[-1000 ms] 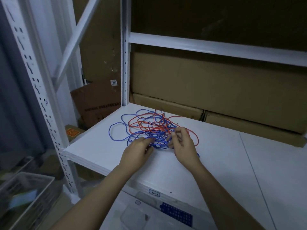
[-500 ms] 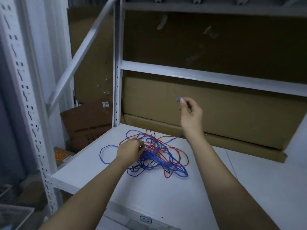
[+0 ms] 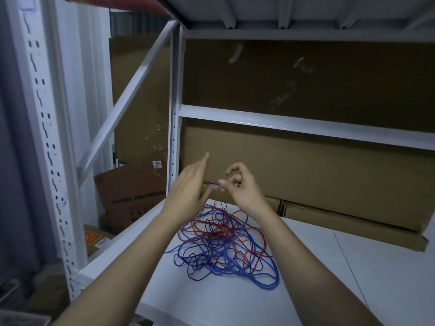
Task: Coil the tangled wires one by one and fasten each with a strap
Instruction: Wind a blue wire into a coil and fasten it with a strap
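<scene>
Above the white shelf (image 3: 353, 290), in the head view, both hands are raised before the cardboard boxes (image 3: 317, 180). Right hand (image 3: 242, 187) pinches a short blue wire end (image 3: 214, 185) between thumb and fingertips; how that end joins the pile is hidden behind the hands. Left hand (image 3: 188, 189) is spread wide, forefinger pointing up, its lower fingers close to the wire end, though contact is hard to make out. Below them, the tangle of red and blue wires (image 3: 226, 245) lies on the shelf. A white perforated upright (image 3: 47, 137) stands at left.
</scene>
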`<state>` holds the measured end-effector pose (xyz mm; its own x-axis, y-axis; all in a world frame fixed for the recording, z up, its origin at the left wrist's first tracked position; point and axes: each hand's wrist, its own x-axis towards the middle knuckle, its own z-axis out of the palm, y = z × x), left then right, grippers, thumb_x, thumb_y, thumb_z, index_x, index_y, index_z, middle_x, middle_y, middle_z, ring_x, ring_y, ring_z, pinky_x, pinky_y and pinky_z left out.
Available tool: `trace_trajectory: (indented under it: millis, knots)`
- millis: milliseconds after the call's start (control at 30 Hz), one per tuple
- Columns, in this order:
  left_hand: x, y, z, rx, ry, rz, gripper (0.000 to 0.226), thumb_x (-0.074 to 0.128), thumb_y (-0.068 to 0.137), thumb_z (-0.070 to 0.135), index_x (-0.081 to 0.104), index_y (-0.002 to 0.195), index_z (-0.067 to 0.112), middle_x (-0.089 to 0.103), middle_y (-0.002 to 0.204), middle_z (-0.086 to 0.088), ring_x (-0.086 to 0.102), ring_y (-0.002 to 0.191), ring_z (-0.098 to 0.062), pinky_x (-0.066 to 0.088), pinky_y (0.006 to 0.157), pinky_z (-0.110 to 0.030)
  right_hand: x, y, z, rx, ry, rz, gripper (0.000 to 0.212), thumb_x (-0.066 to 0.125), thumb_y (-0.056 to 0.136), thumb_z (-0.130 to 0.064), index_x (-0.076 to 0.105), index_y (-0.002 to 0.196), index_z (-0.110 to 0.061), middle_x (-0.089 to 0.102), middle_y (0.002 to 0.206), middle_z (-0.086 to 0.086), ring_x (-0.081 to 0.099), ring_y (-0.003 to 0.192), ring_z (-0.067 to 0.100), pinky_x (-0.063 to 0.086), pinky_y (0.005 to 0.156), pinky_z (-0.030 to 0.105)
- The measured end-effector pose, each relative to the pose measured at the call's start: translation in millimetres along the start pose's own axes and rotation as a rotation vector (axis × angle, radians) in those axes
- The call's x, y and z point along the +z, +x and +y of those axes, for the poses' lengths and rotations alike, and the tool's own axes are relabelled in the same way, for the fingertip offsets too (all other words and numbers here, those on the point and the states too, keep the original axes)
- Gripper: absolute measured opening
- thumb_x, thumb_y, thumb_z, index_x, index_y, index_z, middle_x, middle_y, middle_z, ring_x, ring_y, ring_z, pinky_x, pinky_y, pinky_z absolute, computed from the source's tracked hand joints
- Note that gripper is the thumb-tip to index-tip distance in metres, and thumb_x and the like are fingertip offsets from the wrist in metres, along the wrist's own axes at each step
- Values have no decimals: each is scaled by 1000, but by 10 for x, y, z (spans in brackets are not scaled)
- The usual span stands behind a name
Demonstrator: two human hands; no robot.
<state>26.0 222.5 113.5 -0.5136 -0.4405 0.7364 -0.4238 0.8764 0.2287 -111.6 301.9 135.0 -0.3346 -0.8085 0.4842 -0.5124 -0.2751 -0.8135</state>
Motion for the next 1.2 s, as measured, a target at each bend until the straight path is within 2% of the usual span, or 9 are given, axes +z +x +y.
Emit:
trace_trajectory:
  millis: [67,133,233,467,600,767,833,1033,1200]
  knots:
    - [-104,118,-67,189,156,48,40,43,94,44,64,110,13,65,108,-6,57,101,-31,45,78,-39,39,77,-48,-30,13,-20,23,61,91,-9,45,87,-25,61,63,-1,61,69,23,48,76,31]
    - [-162,223,-129,250,206,72,41,36,92,42,63,78,14,62,72,-4,57,70,-30,35,57,-32,72,167,-103,-62,17,-16,19,58,93,-10,46,88,-24,62,62,-4,59,64,11,47,69,29]
    - [-230,377,-191,179,209,160,28,49,95,29,60,77,11,58,58,-8,56,55,-33,27,52,-29,100,268,-137,-26,111,19,8,51,97,-12,50,93,-19,60,65,-2,49,47,-2,36,51,13]
    - [-289,780,-552,-85,87,210,31,43,100,34,62,86,14,64,71,-5,58,70,-28,43,55,-34,250,273,148,236,57,16,27,38,103,-23,58,89,-12,45,62,-2,41,58,12,36,54,21]
    - [-197,925,-712,-79,-60,115,33,46,98,30,63,78,10,59,68,-4,57,77,-29,43,59,-36,248,613,-192,91,92,349,26,43,101,-21,61,82,-19,46,56,-16,38,56,2,28,53,17]
    - [-333,1160,-712,-159,-502,8,20,47,99,29,65,94,23,68,94,6,61,88,-11,44,74,-26,198,961,-633,-177,15,455,23,50,98,-12,65,81,-13,52,49,-21,45,48,-5,30,53,10]
    - [-406,1251,-726,-176,-563,-2,23,47,99,32,65,108,21,67,104,5,59,99,-10,43,82,-26,178,1050,-664,-170,-107,440,23,51,97,-14,66,79,-14,56,57,-16,44,49,-4,31,54,14]
    - [-451,1419,-868,-178,-769,-14,40,35,102,39,65,98,13,68,100,4,59,94,-3,37,78,-11,4,1201,-727,-117,-296,287,27,52,96,-20,67,74,-20,54,67,0,32,47,5,27,46,16]
    - [-347,1494,-967,-158,-1099,-206,30,36,103,17,65,97,11,72,100,-1,66,94,-10,47,91,-19,35,1335,-507,-139,-203,234,24,52,96,-11,68,78,-13,49,46,-18,36,46,1,27,51,14]
